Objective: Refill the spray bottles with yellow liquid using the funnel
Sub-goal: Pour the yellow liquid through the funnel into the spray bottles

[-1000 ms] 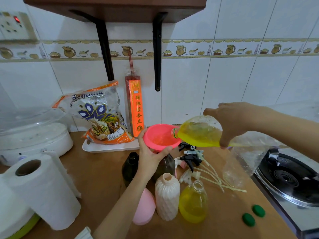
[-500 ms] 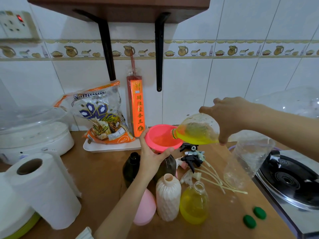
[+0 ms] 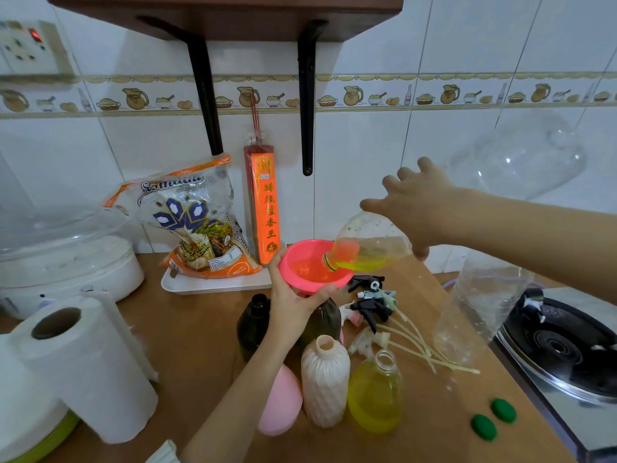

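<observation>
Pouring was under way at mid-frame: the right hand (image 3: 421,208) gripped the clear bottle (image 3: 370,243) by its base, long axis near level, mouth pointing left into the pink funnel (image 3: 309,265) — little yellow liquid left inside. The left hand (image 3: 293,304), nearer the funnel, had its fingers (image 3: 276,262) wrapped around the rim, steadying it upright over a dark spray bottle (image 3: 325,320) on the table (image 3: 187,329).
</observation>
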